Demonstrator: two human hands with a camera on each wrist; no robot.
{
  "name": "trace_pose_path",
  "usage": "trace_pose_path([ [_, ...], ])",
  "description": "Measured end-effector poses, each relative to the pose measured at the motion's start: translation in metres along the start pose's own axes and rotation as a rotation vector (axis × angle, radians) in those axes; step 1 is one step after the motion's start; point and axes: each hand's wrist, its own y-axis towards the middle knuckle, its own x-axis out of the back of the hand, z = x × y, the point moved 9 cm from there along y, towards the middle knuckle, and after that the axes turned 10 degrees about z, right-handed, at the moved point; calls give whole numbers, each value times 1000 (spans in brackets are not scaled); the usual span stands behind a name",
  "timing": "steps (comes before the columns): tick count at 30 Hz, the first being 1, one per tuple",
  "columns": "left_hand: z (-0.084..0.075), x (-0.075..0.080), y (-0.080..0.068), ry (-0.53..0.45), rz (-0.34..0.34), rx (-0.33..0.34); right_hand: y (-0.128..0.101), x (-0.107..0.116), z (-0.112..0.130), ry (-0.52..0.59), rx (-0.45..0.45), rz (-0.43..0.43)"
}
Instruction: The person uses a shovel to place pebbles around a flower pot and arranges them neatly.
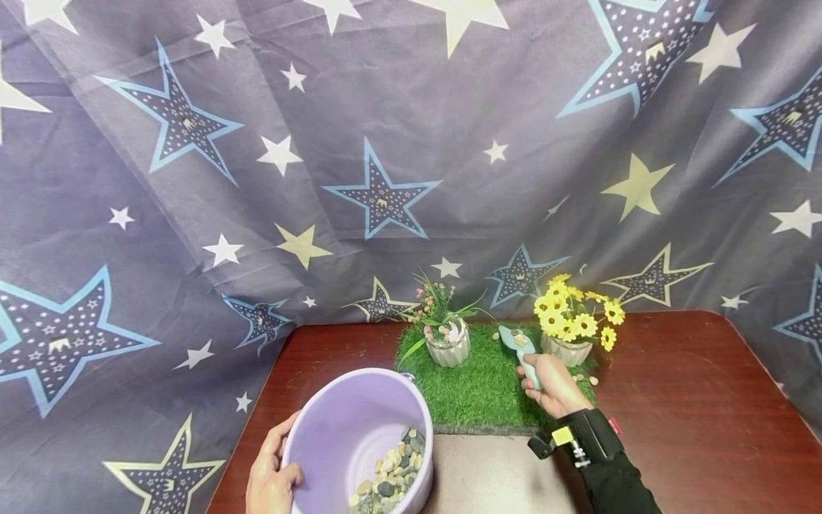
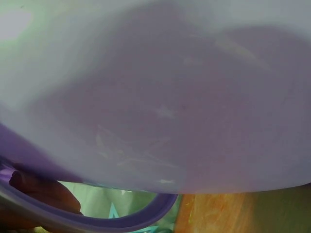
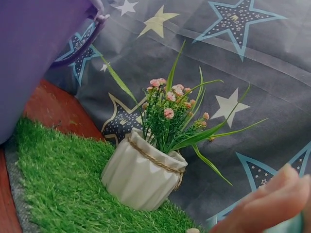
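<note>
My left hand (image 1: 272,471) grips the side of a lilac bucket (image 1: 327,421), thumb over the rim. Inside the tilted bucket lie grey, cream and dark pebbles (image 1: 399,464). The bucket's wall (image 2: 160,121) fills most of the left wrist view, with its handle (image 2: 121,221) below. In my right hand (image 1: 555,385) is a pale blue hand trowel (image 1: 531,370), held by its handle, with some pebbles (image 1: 519,338) on its blade. The blade is over the artificial grass mat (image 1: 475,396), between two flower pots.
A white pot (image 3: 141,174) with pink flowers stands at the mat's left. To the right is a pot (image 1: 565,351) of yellow flowers (image 1: 574,310). Loose pebbles (image 1: 594,380) lie by it. A starry cloth (image 1: 398,107) hangs behind the brown table (image 1: 693,400).
</note>
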Motion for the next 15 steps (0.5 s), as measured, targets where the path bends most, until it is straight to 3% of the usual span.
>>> trace_pose_path([
  [8, 0, 0, 0, 7, -3, 8, -3, -3, -2, -8, -11, -6],
  [15, 1, 1, 0, 45, -9, 36, -3, -7, 1, 32, -2, 38],
])
